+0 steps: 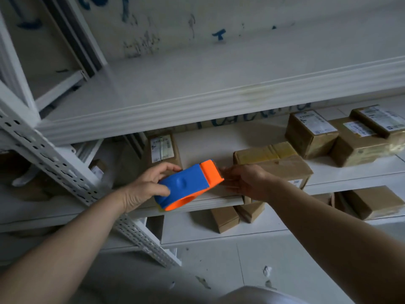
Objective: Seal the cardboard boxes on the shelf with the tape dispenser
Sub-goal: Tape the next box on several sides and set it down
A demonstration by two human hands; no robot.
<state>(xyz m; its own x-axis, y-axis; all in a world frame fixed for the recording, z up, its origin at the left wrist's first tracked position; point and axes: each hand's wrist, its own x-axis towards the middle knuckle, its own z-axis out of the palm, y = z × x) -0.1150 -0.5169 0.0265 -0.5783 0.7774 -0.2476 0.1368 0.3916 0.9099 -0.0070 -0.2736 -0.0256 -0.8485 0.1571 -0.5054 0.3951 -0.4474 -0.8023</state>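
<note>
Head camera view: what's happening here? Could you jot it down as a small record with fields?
Left hand: grips the tape dispenser, blue with an orange end
Right hand: by the orange end, blurred; grip unclear
Nearest box: brown cardboard, on the middle shelf beside the right hand
Other boxes: several further right and below

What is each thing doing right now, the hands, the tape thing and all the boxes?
left hand: grips the tape dispenser
tape dispenser: held before the middle shelf, orange end toward the right hand
right hand: at the orange end, fingers blurred, grip unclear
large cardboard box: flaps closed, lying on the middle shelf
labelled boxes: closed, grouped at the shelf's right
lower-shelf boxes: closed
</note>
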